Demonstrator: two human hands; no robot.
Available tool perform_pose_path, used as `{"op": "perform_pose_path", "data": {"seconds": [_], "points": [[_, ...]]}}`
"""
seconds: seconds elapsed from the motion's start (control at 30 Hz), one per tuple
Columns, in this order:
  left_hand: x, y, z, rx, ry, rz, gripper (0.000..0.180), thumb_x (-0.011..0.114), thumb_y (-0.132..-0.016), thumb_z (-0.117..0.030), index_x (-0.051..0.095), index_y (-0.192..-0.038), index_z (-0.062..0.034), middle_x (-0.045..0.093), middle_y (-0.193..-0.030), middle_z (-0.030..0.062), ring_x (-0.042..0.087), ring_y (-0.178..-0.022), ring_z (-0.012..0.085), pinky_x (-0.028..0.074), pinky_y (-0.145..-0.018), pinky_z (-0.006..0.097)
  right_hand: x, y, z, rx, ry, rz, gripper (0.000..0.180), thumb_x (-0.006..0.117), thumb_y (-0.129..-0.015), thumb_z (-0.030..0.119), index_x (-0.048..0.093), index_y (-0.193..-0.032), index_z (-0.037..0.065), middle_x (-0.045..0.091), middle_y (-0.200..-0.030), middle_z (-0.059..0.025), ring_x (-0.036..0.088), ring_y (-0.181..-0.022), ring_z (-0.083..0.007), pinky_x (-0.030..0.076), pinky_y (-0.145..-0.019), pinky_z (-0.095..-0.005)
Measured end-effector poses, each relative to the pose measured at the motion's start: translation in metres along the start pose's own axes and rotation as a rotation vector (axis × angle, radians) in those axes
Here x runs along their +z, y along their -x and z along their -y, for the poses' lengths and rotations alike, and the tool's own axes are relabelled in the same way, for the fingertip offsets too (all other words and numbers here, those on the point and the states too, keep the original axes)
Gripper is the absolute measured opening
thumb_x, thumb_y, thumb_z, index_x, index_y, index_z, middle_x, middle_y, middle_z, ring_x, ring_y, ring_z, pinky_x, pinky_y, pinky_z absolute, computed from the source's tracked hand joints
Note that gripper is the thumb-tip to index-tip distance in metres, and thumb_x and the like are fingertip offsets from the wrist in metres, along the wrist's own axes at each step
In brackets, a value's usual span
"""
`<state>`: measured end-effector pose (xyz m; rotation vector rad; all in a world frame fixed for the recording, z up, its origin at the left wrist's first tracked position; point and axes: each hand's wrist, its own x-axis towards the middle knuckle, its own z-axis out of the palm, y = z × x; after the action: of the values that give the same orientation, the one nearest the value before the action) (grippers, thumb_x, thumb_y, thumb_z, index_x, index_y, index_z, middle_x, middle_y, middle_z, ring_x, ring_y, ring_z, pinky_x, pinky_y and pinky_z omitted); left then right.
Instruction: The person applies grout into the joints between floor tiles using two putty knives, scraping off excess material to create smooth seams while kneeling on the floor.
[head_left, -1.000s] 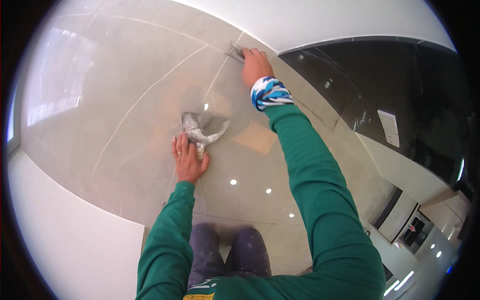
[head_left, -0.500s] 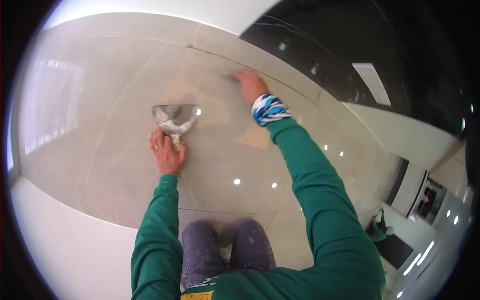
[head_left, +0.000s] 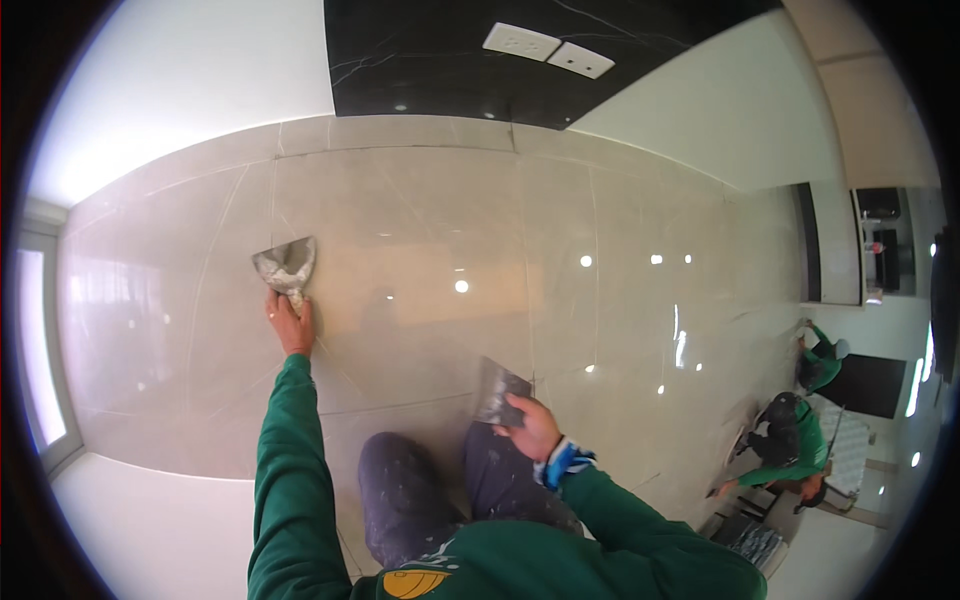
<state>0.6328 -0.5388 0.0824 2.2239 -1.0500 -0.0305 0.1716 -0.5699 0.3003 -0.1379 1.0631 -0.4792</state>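
Note:
My left hand (head_left: 291, 325) is closed on the handle of a broad putty knife (head_left: 286, 264) smeared with pale grey paste, held low over the shiny beige tiled floor (head_left: 430, 350). A ring shows on one finger. In front of my right knee, my right hand (head_left: 532, 430) grips a second broad scraper (head_left: 498, 392), its grey blade slightly blurred and tilted up to the left. A blue and white patterned band (head_left: 566, 463) wraps my right wrist. Thin joint lines and pale veins run across the tiles around both tools.
A black veined panel (head_left: 430, 70) with white sockets (head_left: 520, 42) stands ahead, between white walls. At the left is a glass door (head_left: 40, 345). Two people in green, one bending (head_left: 795, 440) and one farther off (head_left: 822, 362), are at the right, near dark furniture.
My right hand has come back from the far joint line to near my knees, and its scraper now shows clearly. My left hand still holds its putty knife. The view has turned.

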Motion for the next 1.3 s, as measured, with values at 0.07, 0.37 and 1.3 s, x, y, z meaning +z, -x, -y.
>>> {"op": "perform_pose_path", "data": {"seconds": [0.07, 0.37, 1.3], "points": [[0.005, 0.026, -0.028, -0.118, 0.177, 0.062, 0.036, 0.069, -0.091, -0.022, 0.057, -0.11, 0.0057, 0.056, -0.129, 0.0268, 0.05, -0.123, 0.0437, 0.039, -0.108, 0.052, -0.037, 0.043, 0.011, -0.017, -0.041, -0.046, 0.019, 0.058, -0.1, 0.012, 0.063, -0.117, 0.004, 0.069, -0.101, -0.0094, 0.066, -0.089, -0.0244, 0.049, -0.065, -0.038], [-0.128, 0.15, -0.16, -0.574, 0.94, 0.507, 0.024, 0.063, -0.104, -0.023, 0.051, -0.114, -0.0042, 0.058, -0.077, 0.0048, 0.054, -0.058, 0.0107, 0.046, -0.045, 0.028, -0.004, 0.107, 0.039, -0.512, 0.336, 0.184, 0.034, 0.06, -0.095, -0.004, 0.059, -0.129, -0.003, 0.07, -0.112, -0.0127, 0.07, -0.097, -0.0279, 0.058, -0.091, -0.0459], [-0.365, 0.215, -0.366, 0.372, 0.681, 0.532, 0.03, 0.064, -0.098, -0.009, 0.062, -0.127, -0.0014, 0.061, -0.077, 0.0099, 0.063, -0.067, 0.0219, 0.049, -0.061, 0.035, 0.006, 0.249, 0.026, -0.751, 0.432, 0.307, 0.031, 0.05, -0.103, 0.009, 0.058, -0.131, -0.002, 0.071, -0.114, -0.0125, 0.071, -0.091, -0.0297, 0.058, -0.084, -0.0417]]}}
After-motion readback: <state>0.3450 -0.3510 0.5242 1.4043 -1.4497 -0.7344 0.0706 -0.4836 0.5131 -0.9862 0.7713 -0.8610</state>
